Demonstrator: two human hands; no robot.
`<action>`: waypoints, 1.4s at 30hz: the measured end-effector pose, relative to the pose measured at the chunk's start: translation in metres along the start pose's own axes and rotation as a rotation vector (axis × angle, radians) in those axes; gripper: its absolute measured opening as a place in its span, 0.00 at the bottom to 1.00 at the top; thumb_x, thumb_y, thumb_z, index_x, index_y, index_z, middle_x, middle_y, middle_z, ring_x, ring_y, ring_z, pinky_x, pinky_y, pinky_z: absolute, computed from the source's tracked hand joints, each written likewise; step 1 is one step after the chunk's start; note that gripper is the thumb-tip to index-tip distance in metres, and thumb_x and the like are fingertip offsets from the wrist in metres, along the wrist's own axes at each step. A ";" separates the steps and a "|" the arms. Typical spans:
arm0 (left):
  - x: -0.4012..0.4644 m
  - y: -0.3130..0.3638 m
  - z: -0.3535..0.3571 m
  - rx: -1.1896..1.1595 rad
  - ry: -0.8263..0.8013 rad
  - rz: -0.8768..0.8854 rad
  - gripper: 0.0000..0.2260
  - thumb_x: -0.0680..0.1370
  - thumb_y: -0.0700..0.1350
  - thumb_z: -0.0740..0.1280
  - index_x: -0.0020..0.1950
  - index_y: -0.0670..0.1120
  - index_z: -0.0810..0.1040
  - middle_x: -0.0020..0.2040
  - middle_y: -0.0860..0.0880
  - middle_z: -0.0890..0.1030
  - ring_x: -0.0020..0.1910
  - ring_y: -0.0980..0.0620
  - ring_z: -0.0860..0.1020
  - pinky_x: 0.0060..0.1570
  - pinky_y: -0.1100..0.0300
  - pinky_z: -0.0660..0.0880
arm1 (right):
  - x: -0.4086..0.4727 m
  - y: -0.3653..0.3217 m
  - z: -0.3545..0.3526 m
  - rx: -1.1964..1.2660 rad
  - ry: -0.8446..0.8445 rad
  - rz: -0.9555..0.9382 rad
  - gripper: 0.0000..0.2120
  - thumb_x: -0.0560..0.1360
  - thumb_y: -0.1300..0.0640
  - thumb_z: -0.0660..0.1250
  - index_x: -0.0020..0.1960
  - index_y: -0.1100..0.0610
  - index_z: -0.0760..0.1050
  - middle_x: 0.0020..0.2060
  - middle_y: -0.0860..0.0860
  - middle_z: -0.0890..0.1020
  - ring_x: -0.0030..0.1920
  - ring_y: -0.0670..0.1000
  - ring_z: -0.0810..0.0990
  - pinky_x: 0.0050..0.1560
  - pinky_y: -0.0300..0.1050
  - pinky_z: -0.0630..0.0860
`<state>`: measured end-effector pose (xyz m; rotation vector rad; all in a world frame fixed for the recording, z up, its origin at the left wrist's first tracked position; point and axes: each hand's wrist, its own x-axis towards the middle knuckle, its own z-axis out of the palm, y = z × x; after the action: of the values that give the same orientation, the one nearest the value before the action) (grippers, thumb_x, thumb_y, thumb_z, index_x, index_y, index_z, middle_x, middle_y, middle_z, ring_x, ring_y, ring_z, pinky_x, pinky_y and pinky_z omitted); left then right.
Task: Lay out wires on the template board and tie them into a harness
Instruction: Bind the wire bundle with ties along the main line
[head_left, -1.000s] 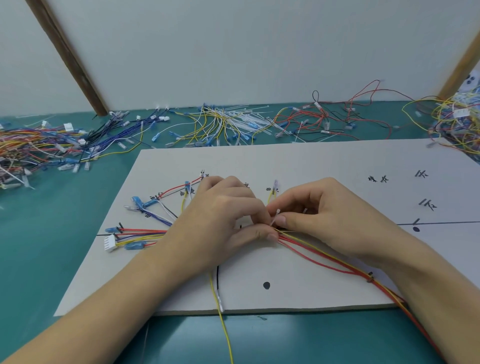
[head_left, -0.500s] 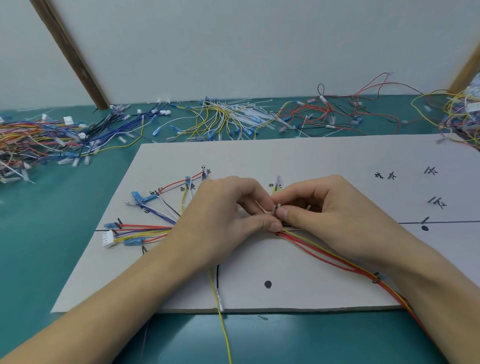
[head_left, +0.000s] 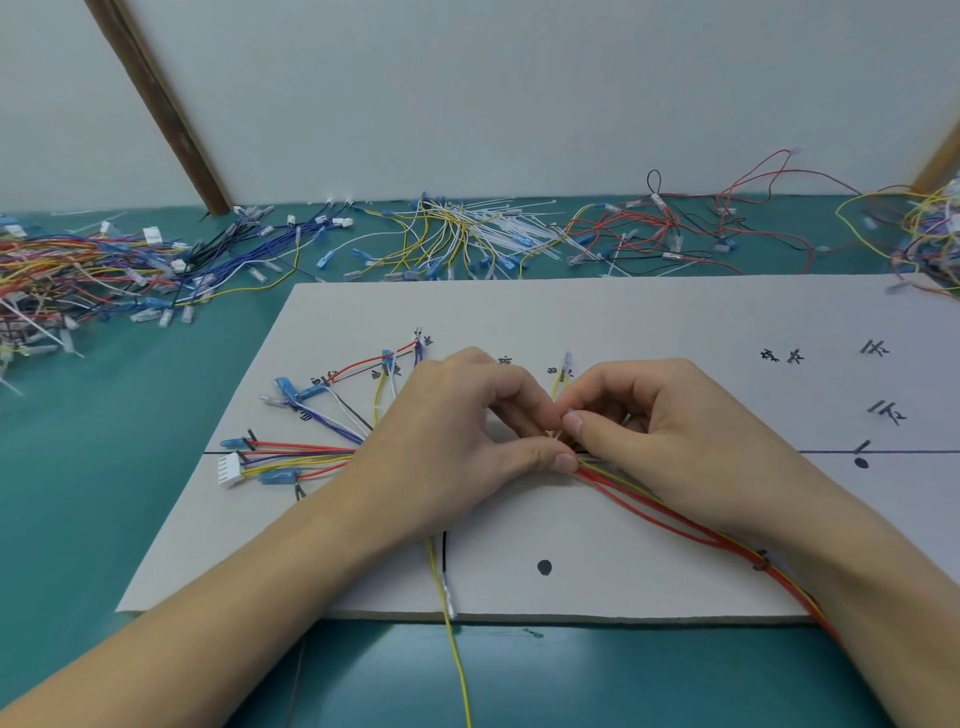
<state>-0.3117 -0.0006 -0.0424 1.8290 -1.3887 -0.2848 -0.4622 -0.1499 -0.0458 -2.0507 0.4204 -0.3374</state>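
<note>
Left hand (head_left: 467, 441) and right hand (head_left: 670, 431) both pinch the limp, light wires (head_left: 649, 499) (probably around a tie) mid-board; grip beside the knot.

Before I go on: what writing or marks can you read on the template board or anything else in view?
Handwritten black characters on the template board, by the wire ends and at right: too blurred to read.
Black dots and tick marks on the board: signs only, no text.
White connector and wire terminals: no readable print.
</note>
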 end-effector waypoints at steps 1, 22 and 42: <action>-0.001 0.000 -0.001 0.008 -0.011 0.003 0.10 0.68 0.53 0.82 0.44 0.56 0.85 0.45 0.64 0.83 0.48 0.59 0.81 0.51 0.57 0.75 | 0.000 0.000 0.000 0.006 0.000 0.001 0.07 0.79 0.60 0.70 0.47 0.52 0.85 0.34 0.44 0.85 0.32 0.38 0.77 0.35 0.30 0.71; -0.008 0.006 -0.005 0.047 0.035 0.058 0.12 0.69 0.47 0.82 0.50 0.60 0.88 0.42 0.57 0.80 0.48 0.58 0.78 0.55 0.53 0.74 | 0.000 0.003 0.002 0.051 0.070 0.039 0.07 0.77 0.60 0.74 0.49 0.48 0.87 0.40 0.46 0.88 0.43 0.50 0.87 0.50 0.50 0.82; -0.008 -0.003 -0.004 0.088 0.024 0.141 0.10 0.71 0.46 0.81 0.49 0.57 0.88 0.40 0.67 0.78 0.50 0.58 0.78 0.53 0.55 0.73 | 0.001 0.003 0.000 0.024 0.040 0.002 0.11 0.80 0.64 0.69 0.50 0.50 0.86 0.35 0.41 0.86 0.36 0.38 0.81 0.41 0.29 0.74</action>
<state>-0.3107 0.0083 -0.0441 1.7886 -1.5265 -0.1304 -0.4619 -0.1510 -0.0482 -2.0224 0.4405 -0.3810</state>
